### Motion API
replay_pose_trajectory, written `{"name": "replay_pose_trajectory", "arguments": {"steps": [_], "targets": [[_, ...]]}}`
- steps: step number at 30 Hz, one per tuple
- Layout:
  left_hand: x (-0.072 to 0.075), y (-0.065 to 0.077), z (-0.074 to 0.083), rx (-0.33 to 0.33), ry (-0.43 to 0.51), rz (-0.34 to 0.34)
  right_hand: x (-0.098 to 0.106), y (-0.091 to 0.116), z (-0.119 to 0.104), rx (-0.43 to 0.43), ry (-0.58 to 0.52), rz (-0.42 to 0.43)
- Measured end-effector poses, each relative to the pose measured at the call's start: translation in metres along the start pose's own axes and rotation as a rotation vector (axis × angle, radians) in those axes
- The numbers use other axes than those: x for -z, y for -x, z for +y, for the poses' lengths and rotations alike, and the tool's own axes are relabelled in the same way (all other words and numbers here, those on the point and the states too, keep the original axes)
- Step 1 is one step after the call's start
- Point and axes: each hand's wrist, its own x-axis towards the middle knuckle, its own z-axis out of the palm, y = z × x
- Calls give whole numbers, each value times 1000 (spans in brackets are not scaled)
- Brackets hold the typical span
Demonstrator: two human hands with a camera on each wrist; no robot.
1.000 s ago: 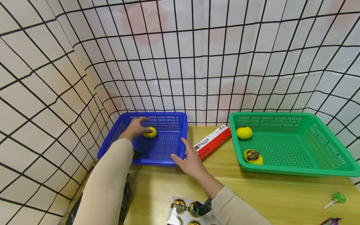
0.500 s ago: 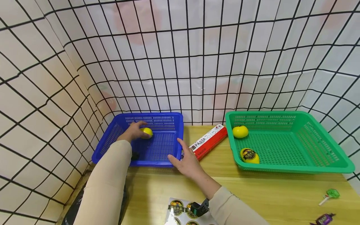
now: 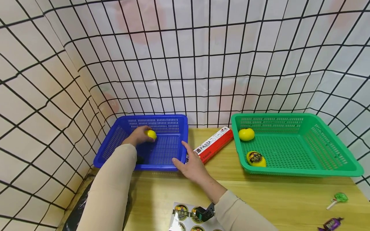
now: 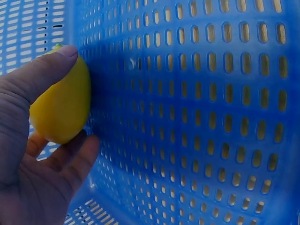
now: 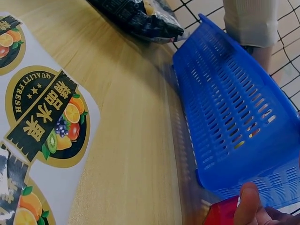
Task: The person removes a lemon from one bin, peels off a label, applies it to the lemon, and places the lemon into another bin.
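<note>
Inside the blue basket (image 3: 167,166), my left hand (image 3: 139,136) holds a yellow lemon (image 3: 151,134). From the left wrist view, the thumb lies across the top of the lemon (image 4: 65,103) and the fingers curl under it; a small green stem end shows. My right hand (image 3: 194,166) is at the basket's front right corner, thumb and forefinger spread and fairly straight, fingertips right at the rim. A dark item (image 3: 140,159) lies in the basket's front left, partly hidden by the left forearm.
A red-and-white pasta box (image 3: 215,144) lies between the baskets. The green basket (image 3: 289,173) contains two yellow fruits, one bearing a round black sticker (image 3: 255,158). In front are a sticker sheet (image 3: 176,221), a lollipop (image 3: 341,197), a purple-wrapped candy (image 3: 332,223) and a black bag (image 5: 140,18).
The left hand's thumb and fingers have closed round the lemon, which they were only hovering at before. The right hand keeps its place at the corner. The head view shifted slightly.
</note>
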Motion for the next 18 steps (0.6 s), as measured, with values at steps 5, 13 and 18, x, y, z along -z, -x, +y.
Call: {"name": "replay_pose_trajectory", "arguments": {"steps": [5,13,18], "targets": [[0,2,-1,7,-12,19,-1,0,-2,0,-3,-1],[1,6,1,25,-26,19,-1,2,-4,-11,6,-4],[11,9,15,-61,-148,55,2,1,-3,13,11,6]]}}
